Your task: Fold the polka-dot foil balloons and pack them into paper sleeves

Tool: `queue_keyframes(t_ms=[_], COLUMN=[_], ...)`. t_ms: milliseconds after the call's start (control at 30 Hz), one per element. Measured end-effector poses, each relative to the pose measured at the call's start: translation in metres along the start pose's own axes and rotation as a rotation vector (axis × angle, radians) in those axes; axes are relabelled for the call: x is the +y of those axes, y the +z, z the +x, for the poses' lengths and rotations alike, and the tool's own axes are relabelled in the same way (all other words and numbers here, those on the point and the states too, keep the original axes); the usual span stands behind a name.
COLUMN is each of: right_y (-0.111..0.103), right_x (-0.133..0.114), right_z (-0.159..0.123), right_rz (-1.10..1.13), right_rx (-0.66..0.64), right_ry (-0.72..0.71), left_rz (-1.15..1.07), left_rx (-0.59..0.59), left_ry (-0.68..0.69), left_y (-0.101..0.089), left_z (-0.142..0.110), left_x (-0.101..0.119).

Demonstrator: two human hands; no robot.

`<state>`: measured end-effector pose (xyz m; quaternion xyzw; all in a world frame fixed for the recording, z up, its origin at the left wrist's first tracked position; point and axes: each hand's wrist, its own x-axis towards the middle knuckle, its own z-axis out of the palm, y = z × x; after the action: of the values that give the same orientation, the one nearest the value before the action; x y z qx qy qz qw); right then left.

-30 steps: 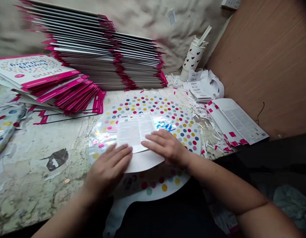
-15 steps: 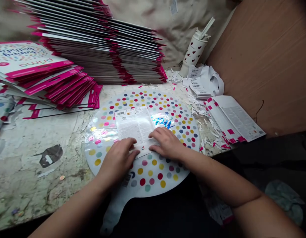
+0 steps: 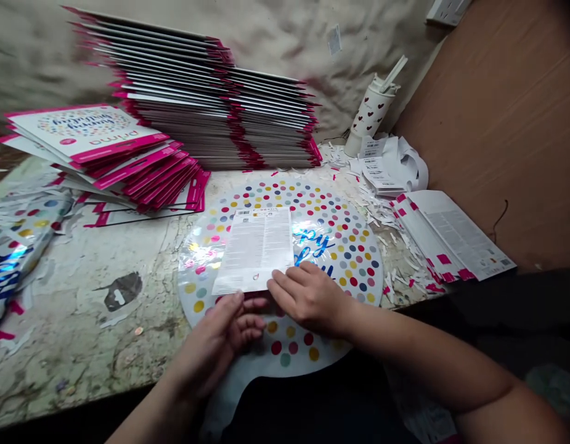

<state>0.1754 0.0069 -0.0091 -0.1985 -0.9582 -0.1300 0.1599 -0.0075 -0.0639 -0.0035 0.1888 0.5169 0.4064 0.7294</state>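
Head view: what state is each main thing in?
Printed card, text side up over balloon
Dotted balloon, flat
Left hand, part-curled at card's edge
Right hand, at card's edge
Front card pile, fanned
Rear card stack, piled high
Heart-patterned cup, standing
Label strip, loosely coiled
Paper scraps, scattered

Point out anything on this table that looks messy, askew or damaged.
Loose white and pink paper scraps litter the pale, blotchy tabletop at right, like uncleared offcuts. At left, the white-and-pink cardboard packs sit fanned and skewed, edges unaligned.
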Motion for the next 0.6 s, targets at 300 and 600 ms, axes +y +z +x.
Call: queue_keyframes(t_ms=[300,600], right_y=[-0.006,-0.006], right_x=[-0.017,-0.015], right_z=[-0.006,0.008], right_rz=[0.170,0.636], right_rx=[0.194,0.109], right_ry=[0.030,0.432], left_rz=[-0.396,-0.167], left_rx=[0.091,0.137], left_ry=[0.064,0.339], left_y=[0.010,0.020], left_z=[0.023,0.024], left_x=[0.001,-0.012])
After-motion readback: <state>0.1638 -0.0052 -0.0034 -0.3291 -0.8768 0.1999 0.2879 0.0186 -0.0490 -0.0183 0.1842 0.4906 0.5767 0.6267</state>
